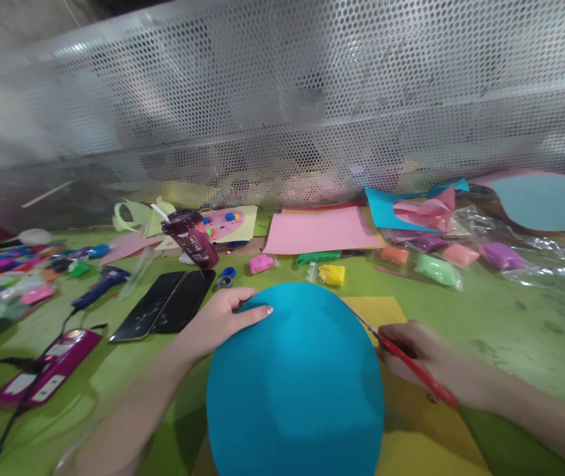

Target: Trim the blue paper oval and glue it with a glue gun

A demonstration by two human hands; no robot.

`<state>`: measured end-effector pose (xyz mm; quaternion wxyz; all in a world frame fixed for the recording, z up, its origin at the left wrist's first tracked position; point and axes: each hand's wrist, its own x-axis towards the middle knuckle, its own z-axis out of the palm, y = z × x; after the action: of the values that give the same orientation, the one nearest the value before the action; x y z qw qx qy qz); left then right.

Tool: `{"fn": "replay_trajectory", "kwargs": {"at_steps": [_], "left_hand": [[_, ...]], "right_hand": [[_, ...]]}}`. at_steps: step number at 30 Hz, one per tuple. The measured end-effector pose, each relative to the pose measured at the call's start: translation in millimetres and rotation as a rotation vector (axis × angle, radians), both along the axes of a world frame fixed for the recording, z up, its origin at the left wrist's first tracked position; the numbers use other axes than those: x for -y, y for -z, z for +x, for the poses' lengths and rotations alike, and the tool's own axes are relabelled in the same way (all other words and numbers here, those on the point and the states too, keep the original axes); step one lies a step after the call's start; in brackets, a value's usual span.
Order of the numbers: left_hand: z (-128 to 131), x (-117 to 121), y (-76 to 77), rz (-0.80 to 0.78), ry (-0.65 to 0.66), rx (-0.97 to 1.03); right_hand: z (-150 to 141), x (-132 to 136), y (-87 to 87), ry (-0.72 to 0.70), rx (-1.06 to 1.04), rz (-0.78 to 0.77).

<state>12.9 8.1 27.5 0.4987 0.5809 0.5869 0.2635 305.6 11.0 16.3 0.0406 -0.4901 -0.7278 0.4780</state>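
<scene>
while left fingers (253, 313) pinch blue oval (297, 390), right fingers clasp red scissors (418, 371) over green table (525, 344).

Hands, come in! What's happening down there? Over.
Left hand gripping blue paper. Right hand holding red scissors. Yellow paper underneath, phones nearby. Over.

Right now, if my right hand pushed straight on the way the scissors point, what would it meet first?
Probably the upper right edge of the blue paper, beside the blades of the red scissors in your right hand; contact is unclear.
</scene>
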Motion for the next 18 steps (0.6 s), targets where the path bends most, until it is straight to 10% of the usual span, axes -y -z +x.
{"fn": "replay_trajectory", "kwargs": {"at_steps": [18], "left_hand": [[-2,-6,5.0,0.032,-0.231,0.235]], "right_hand": [[9,-1,13.3,0.244,-0.227,-0.031]]}}
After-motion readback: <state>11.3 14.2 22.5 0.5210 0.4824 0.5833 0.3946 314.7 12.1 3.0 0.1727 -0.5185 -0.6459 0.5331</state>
